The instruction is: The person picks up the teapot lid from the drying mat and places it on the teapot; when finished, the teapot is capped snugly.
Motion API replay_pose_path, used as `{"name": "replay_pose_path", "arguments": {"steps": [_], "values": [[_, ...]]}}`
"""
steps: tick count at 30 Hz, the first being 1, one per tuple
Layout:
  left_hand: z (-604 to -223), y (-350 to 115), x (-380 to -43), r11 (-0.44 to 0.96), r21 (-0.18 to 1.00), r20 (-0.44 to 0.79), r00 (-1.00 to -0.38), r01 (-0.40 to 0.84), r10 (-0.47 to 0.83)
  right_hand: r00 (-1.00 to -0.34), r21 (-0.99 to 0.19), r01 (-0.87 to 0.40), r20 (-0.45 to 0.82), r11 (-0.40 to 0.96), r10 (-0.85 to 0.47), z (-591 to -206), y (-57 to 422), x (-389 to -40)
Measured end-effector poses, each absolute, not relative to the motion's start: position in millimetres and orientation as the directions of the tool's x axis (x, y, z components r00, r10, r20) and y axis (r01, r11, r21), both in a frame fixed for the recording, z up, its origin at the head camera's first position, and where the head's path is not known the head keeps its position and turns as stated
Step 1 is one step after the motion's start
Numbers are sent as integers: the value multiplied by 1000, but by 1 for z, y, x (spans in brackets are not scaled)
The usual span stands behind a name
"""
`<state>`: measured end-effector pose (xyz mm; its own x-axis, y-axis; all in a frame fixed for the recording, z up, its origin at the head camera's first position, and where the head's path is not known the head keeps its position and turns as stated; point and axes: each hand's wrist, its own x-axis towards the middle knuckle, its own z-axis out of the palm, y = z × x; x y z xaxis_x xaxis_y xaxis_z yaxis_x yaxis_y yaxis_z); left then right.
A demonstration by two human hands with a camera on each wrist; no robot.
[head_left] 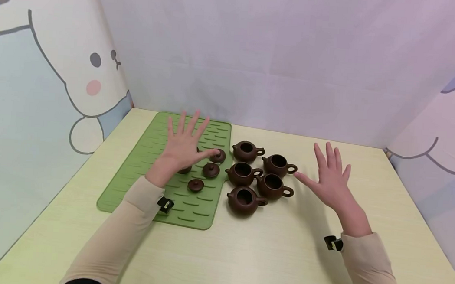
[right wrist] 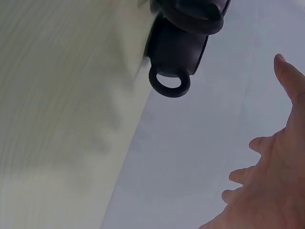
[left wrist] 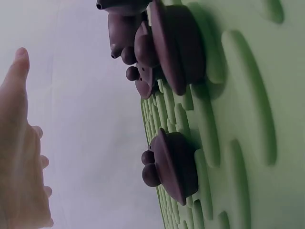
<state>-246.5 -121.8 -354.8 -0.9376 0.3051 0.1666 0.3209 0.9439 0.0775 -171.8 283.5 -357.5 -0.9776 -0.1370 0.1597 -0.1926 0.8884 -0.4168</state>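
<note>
Brown lids (head_left: pixel 211 171) on green mat (head_left: pixel 134 162)

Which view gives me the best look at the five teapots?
The head view: all five teapots show together, seen from above. The left wrist view catches only parts of some near its top; the right wrist view shows only some, partly cropped.

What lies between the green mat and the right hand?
In the head view, five lidless brown teapots stand on the table between the green mat and the right hand.
</note>
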Motion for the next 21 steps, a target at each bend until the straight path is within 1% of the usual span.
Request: {"name": "replay_pose_path", "arguments": {"steps": [7, 15, 21], "values": [[-355, -121, -242, 931, 98, 158, -929, 352, 335, -969, -475, -234, 179, 848, -168, -358, 277, -169], [-357, -120, -236, 922, 147, 120, -932, 357, 342, -978, -565, -207, 118, 799, -170, -359, 272, -162], [-359, -119, -232, 915, 190, 100, -934, 356, 342, -975, -610, -219, 115, 762, -188, -359, 266, -159]]}}
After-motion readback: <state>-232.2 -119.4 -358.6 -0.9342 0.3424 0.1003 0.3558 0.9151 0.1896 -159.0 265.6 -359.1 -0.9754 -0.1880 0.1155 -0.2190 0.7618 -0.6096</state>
